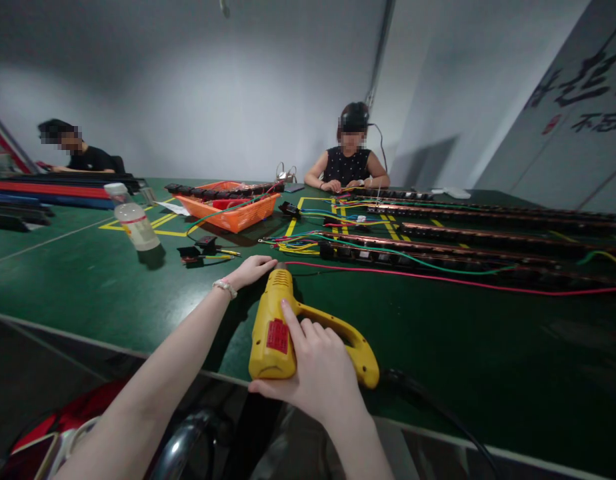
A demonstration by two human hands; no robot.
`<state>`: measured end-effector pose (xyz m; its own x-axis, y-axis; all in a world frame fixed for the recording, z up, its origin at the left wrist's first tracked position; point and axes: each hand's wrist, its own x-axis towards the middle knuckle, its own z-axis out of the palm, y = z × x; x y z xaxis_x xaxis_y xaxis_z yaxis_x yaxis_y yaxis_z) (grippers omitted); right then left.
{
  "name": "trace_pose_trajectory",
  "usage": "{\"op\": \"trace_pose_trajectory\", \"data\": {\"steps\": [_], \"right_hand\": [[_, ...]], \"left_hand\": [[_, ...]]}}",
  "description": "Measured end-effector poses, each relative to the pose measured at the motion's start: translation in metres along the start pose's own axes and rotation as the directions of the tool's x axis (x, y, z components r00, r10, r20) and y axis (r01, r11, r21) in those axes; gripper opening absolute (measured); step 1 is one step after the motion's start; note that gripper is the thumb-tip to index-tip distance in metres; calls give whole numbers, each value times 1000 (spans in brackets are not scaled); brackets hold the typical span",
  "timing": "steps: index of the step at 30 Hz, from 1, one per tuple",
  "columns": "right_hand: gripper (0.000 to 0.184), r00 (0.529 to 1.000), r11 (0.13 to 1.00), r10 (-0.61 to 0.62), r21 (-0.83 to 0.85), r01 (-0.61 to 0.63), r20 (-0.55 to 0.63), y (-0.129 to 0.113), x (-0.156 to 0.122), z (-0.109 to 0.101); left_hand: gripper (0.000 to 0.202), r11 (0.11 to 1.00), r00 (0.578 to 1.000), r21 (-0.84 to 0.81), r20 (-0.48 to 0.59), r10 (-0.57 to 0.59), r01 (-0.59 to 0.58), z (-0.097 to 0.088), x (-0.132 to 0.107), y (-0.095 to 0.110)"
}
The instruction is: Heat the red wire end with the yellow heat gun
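My right hand (321, 363) is wrapped round the body of a yellow heat gun (273, 313), its index finger stretched along the side by a red label. The gun lies over the near edge of the green table, nozzle pointing away from me. Just at the nozzle, my left hand (253, 269) has its fingers pinched together. A long red wire (418, 272) leads from that spot off to the right, its end hidden by the fingers and nozzle. Beyond lies a bundle of coloured wires (298, 243) with small terminals.
Long black-and-copper bars (463, 237) with wires lie across the right side. An orange basket (233, 217) stands at the back, a plastic bottle (138, 223) to its left. Black connectors (201, 253) lie nearby. One co-worker (351, 160) sits opposite, another (83, 157) far left.
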<state>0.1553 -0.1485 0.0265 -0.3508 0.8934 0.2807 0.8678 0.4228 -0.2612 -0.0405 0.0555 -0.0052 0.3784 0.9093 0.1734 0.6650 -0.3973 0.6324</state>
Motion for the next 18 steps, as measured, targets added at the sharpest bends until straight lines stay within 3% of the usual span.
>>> {"op": "trace_pose_trajectory", "data": {"steps": [6, 18], "right_hand": [[112, 999, 998, -45, 33, 45, -1, 4, 2, 1], [112, 999, 999, -3, 52, 1, 32, 46, -16, -23]], "left_hand": [[55, 980, 997, -185, 41, -62, 68, -1, 2, -13], [53, 971, 997, -227, 32, -69, 74, -8, 5, -20]]}}
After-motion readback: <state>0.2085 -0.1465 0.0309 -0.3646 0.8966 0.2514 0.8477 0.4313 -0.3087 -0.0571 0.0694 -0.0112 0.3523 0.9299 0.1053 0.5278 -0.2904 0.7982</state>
